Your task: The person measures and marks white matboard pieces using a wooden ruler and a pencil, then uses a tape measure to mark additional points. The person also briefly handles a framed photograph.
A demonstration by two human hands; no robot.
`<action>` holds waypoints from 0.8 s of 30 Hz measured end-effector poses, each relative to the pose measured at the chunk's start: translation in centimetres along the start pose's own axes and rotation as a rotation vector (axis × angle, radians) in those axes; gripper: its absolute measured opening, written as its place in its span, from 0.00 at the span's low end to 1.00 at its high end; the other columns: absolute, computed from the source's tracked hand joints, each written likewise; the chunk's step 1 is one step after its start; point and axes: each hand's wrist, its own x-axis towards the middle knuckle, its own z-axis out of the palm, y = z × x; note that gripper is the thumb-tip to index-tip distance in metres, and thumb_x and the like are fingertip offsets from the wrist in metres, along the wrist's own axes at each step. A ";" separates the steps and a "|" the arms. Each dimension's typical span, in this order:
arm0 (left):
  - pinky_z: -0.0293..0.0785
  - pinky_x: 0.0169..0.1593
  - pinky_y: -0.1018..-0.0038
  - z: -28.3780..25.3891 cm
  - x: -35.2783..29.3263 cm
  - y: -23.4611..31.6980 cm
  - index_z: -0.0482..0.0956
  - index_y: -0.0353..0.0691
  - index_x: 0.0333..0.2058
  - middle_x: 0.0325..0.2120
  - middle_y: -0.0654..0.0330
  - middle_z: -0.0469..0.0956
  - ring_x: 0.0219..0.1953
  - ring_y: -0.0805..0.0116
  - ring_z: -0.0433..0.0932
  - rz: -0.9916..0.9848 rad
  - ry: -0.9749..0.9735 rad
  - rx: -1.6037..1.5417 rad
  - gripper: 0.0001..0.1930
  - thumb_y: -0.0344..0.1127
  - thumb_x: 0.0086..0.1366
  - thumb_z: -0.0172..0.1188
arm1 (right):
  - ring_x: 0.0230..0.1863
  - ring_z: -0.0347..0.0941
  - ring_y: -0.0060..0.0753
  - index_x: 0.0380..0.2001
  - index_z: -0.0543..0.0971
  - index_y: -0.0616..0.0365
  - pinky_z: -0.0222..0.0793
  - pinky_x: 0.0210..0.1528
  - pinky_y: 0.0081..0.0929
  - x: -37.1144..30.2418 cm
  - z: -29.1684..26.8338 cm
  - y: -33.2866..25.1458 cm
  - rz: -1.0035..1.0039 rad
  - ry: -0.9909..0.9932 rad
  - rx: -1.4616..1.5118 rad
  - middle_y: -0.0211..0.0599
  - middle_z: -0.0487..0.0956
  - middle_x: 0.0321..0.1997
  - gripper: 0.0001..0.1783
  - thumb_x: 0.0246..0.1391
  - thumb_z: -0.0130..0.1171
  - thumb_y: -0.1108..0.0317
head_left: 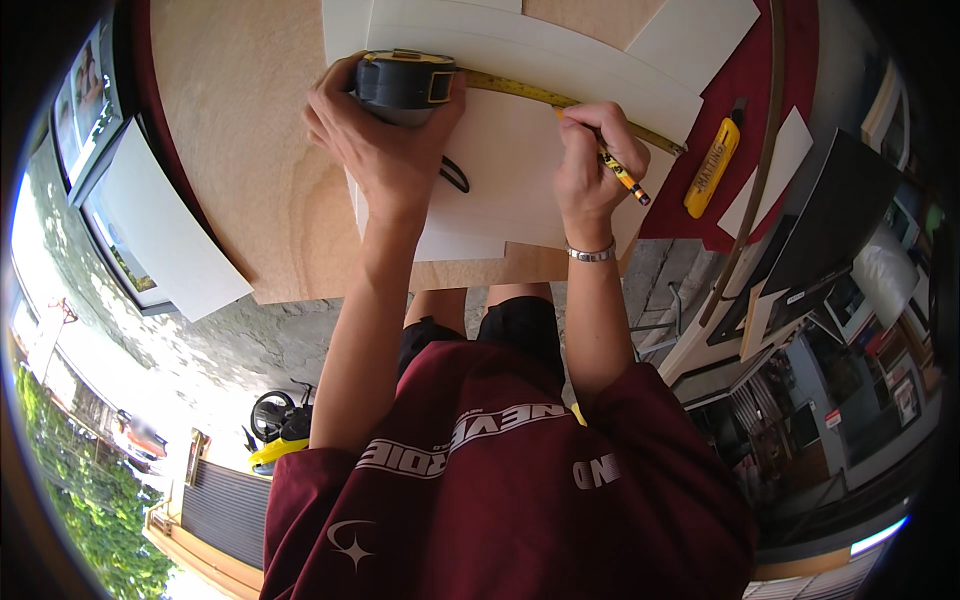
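- The left hand (pixel 380 145) is wrapped around the tape measure (pixel 405 82), fingers at one side and thumb at the other, over towards the bench's far edge.
- From its case the yellow blade (pixel 515 88) runs out to the right across the white sheet (pixel 500 175), its end near the sheet's right edge.
- A black strap (pixel 456 177) loops out on the sheet, just beside the left wrist.
- The right hand (pixel 602 165) grips a patterned pencil (pixel 628 182), its tip by the blade; I can't tell from here whether it touches the sheet.
- A metal band (pixel 592 253) circles the right wrist.
- The sheet lies on the bench (pixel 270 130), reaching towards the near edge, with more white card around it.
- To the right of the sheet, on the red surface (pixel 745 85) along the bench's right edge, lies a yellow knife (pixel 713 168).
- A white offcut (pixel 775 165) lies further right, well apart from both hands.
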 end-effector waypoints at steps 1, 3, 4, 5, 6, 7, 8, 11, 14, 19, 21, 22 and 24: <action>0.55 0.64 0.49 0.0 0.0 0.0 0.67 0.39 0.58 0.50 0.54 0.70 0.57 0.50 0.65 0.000 0.001 -0.003 0.46 0.52 0.47 0.83 | 0.16 0.67 0.21 0.22 0.76 0.63 0.61 0.22 0.19 0.0 0.0 0.0 0.004 -0.002 -0.003 0.32 0.73 0.16 0.06 0.47 0.53 0.83; 0.55 0.64 0.49 0.1 0.0 -0.1 0.67 0.39 0.58 0.50 0.55 0.70 0.57 0.50 0.65 -0.001 0.003 -0.007 0.46 0.52 0.46 0.83 | 0.17 0.67 0.21 0.22 0.76 0.63 0.62 0.23 0.19 0.0 0.0 -0.2 0.006 -0.003 -0.004 0.32 0.73 0.16 0.06 0.47 0.53 0.83; 0.55 0.63 0.49 0.1 0.0 -0.1 0.67 0.39 0.58 0.49 0.55 0.70 0.57 0.50 0.65 -0.002 0.001 -0.004 0.46 0.53 0.46 0.82 | 0.17 0.67 0.20 0.22 0.76 0.63 0.62 0.23 0.19 0.1 0.0 -0.4 0.006 -0.003 -0.002 0.32 0.74 0.16 0.06 0.47 0.53 0.83; 0.55 0.63 0.49 0.1 0.0 -0.1 0.67 0.39 0.58 0.49 0.55 0.70 0.57 0.50 0.65 -0.002 0.000 -0.001 0.46 0.53 0.46 0.82 | 0.17 0.67 0.20 0.22 0.76 0.63 0.62 0.23 0.19 0.1 0.0 -0.4 0.004 -0.002 -0.001 0.32 0.74 0.16 0.06 0.47 0.53 0.83; 0.55 0.63 0.49 0.1 -0.1 -0.2 0.67 0.39 0.58 0.49 0.55 0.70 0.57 0.50 0.65 -0.002 -0.002 0.002 0.46 0.53 0.46 0.82 | 0.17 0.67 0.20 0.22 0.76 0.63 0.62 0.23 0.19 0.1 0.0 -0.3 0.000 -0.003 0.001 0.32 0.74 0.16 0.06 0.47 0.53 0.83; 0.55 0.63 0.49 0.1 -0.1 -0.2 0.67 0.39 0.58 0.49 0.55 0.70 0.57 0.50 0.65 0.001 0.000 0.006 0.46 0.53 0.46 0.82 | 0.17 0.67 0.20 0.22 0.76 0.63 0.62 0.23 0.19 0.0 0.0 -0.1 -0.004 -0.004 0.002 0.32 0.74 0.16 0.06 0.47 0.53 0.83; 0.55 0.63 0.49 0.1 -0.1 -0.2 0.67 0.39 0.58 0.49 0.55 0.70 0.57 0.50 0.65 0.005 -0.001 0.007 0.46 0.53 0.46 0.82 | 0.17 0.67 0.20 0.22 0.76 0.63 0.62 0.23 0.19 0.0 0.0 0.0 -0.008 -0.003 0.000 0.32 0.74 0.16 0.06 0.47 0.53 0.83; 0.55 0.64 0.49 0.1 0.0 -0.1 0.67 0.39 0.58 0.49 0.55 0.70 0.57 0.50 0.66 0.009 0.003 0.004 0.46 0.53 0.46 0.82 | 0.17 0.67 0.19 0.22 0.76 0.63 0.61 0.22 0.19 0.0 0.0 0.0 -0.011 0.003 0.008 0.31 0.73 0.16 0.06 0.47 0.53 0.83; 0.55 0.64 0.49 0.1 0.0 -0.1 0.67 0.39 0.58 0.49 0.55 0.70 0.57 0.50 0.66 0.007 0.005 0.001 0.46 0.53 0.46 0.82 | 0.16 0.66 0.19 0.22 0.76 0.63 0.60 0.22 0.19 0.0 0.1 0.0 0.005 0.003 0.010 0.31 0.73 0.16 0.06 0.47 0.53 0.83; 0.55 0.64 0.49 0.1 0.0 -0.1 0.67 0.39 0.58 0.49 0.55 0.70 0.57 0.50 0.66 0.014 0.008 0.013 0.46 0.53 0.46 0.82 | 0.16 0.64 0.18 0.22 0.76 0.62 0.59 0.22 0.18 0.0 0.1 0.0 -0.008 0.006 0.005 0.30 0.72 0.16 0.06 0.47 0.53 0.84; 0.55 0.64 0.49 0.1 0.0 -0.1 0.67 0.39 0.58 0.49 0.55 0.70 0.57 0.51 0.66 0.011 0.005 0.012 0.46 0.53 0.46 0.82 | 0.16 0.64 0.18 0.22 0.76 0.62 0.59 0.22 0.18 0.0 0.1 0.1 -0.009 0.006 0.005 0.30 0.72 0.16 0.06 0.47 0.53 0.84; 0.55 0.64 0.49 0.1 0.0 -0.1 0.67 0.39 0.58 0.49 0.55 0.70 0.57 0.51 0.66 0.013 0.005 0.010 0.46 0.53 0.46 0.82 | 0.16 0.64 0.18 0.22 0.76 0.62 0.59 0.22 0.18 0.0 0.1 0.2 -0.010 0.007 0.004 0.30 0.72 0.16 0.06 0.47 0.53 0.84; 0.55 0.64 0.49 0.1 0.0 -0.2 0.67 0.39 0.58 0.50 0.55 0.70 0.57 0.50 0.66 0.017 0.006 0.005 0.46 0.53 0.46 0.82 | 0.16 0.64 0.18 0.22 0.76 0.62 0.58 0.22 0.18 0.0 0.1 0.2 -0.010 0.009 0.003 0.30 0.72 0.15 0.06 0.47 0.53 0.84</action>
